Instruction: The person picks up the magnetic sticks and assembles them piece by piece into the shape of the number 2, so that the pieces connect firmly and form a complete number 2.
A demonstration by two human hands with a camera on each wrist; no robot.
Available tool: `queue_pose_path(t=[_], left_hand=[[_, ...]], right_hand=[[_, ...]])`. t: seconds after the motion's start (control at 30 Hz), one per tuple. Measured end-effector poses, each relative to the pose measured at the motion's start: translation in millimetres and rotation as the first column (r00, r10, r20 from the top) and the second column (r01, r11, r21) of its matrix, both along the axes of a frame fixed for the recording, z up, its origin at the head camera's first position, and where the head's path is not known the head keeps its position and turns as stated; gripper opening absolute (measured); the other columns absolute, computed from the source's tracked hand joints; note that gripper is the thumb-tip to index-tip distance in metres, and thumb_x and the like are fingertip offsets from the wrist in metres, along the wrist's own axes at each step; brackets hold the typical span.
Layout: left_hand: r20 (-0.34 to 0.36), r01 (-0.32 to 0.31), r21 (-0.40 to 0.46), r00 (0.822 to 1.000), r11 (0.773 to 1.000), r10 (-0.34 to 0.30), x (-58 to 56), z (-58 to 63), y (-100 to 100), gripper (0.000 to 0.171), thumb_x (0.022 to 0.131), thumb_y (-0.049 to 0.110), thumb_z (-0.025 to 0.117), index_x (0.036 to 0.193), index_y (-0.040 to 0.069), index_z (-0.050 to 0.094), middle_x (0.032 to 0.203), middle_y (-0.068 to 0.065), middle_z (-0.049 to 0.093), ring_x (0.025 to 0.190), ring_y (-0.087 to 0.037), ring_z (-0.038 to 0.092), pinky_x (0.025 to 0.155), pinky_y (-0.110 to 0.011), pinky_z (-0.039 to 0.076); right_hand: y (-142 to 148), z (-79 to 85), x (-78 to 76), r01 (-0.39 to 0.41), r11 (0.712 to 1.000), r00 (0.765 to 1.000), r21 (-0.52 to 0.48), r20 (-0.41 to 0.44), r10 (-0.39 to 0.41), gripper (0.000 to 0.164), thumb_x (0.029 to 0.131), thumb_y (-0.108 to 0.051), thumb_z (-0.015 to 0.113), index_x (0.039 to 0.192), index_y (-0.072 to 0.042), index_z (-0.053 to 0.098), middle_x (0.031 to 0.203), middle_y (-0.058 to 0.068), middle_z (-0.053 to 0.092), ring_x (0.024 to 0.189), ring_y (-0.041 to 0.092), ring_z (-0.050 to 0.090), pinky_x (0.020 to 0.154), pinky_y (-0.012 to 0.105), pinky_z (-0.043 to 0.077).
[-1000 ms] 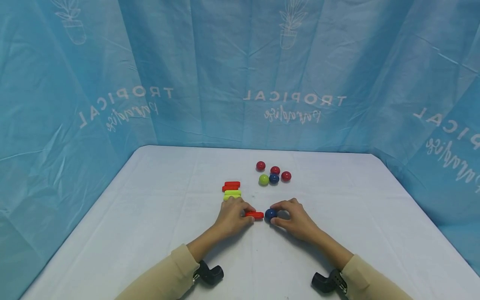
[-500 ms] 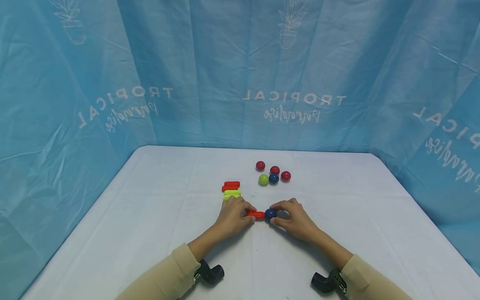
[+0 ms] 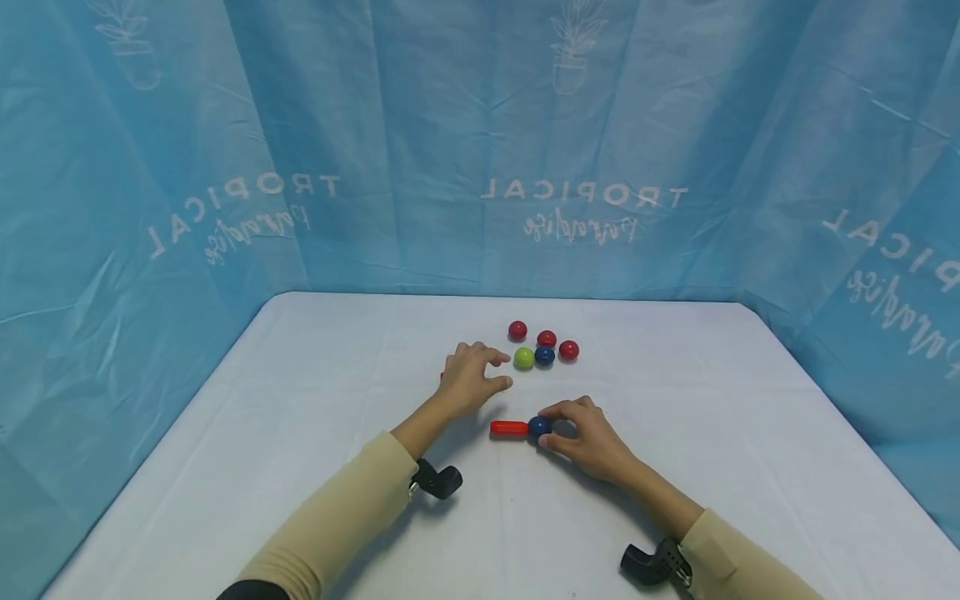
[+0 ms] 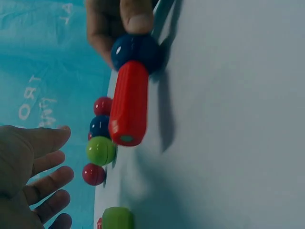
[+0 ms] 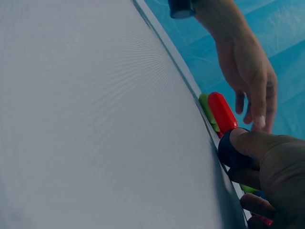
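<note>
My right hand (image 3: 592, 440) pinches a blue ball (image 3: 539, 427) between thumb and fingers. From the ball's left side a red grooved stick (image 3: 509, 428) points out, its end against the ball; in the left wrist view its free tip (image 4: 127, 137) shows a small green centre. My left hand (image 3: 468, 379) holds nothing. It hovers beyond the red stick with thumb and fingers apart, its fingertips close to the left of a green ball (image 3: 523, 358). Beneath and behind the left hand, most of the loose sticks are hidden; a green stick (image 4: 118, 218) shows in the left wrist view.
Beside the green ball sits a second blue ball (image 3: 544, 357), with red balls (image 3: 517, 330) around them toward the back. A white cloth (image 3: 360, 483) covers the table, and a blue printed curtain (image 3: 435, 167) surrounds its far sides.
The red stick was pushed up to the blue ball. My left hand then let go of the stick and moved away toward the loose balls. The right hand stayed in place.
</note>
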State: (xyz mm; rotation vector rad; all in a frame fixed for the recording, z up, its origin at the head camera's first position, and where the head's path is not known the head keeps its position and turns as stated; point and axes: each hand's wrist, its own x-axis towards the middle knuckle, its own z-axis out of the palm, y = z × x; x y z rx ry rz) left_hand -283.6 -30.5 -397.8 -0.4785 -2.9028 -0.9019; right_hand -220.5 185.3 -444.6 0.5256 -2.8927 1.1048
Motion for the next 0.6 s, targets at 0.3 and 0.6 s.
queue_pose_path(t=[0.3,0.6], left_hand=[[0.079,0.037,-0.078,0.996,0.996,-0.031,-37.5,1.0,13.8,0.047,0.085,0.031,0.068,0.129,0.019,0.057,0.123,-0.003,0.06,0.115,-0.023,0.044,0.101,-0.041,0.034],[0.153,0.043,-0.09,0.988,0.995,-0.029,-54.3,-0.6,29.6,0.052,0.084,0.031,0.069,0.132,0.019,0.054,0.128,-0.001,0.059,0.117,-0.022,0.042,0.101,-0.042,0.034]], right_hand=[[0.5,-3.1,-0.4,0.013,1.0,1.0,-0.008,-0.002,-0.013,0.036,0.079,-0.03,0.074,0.114,-0.026,0.065,0.108,-0.006,0.058,0.102,0.015,0.047,0.085,0.037,0.041],[-0.4,-4.1,0.3,0.027,0.999,1.0,-0.022,-0.003,-0.027,0.036,0.078,-0.029,0.075,0.113,-0.025,0.065,0.106,-0.005,0.058,0.101,0.014,0.048,0.085,0.037,0.042]])
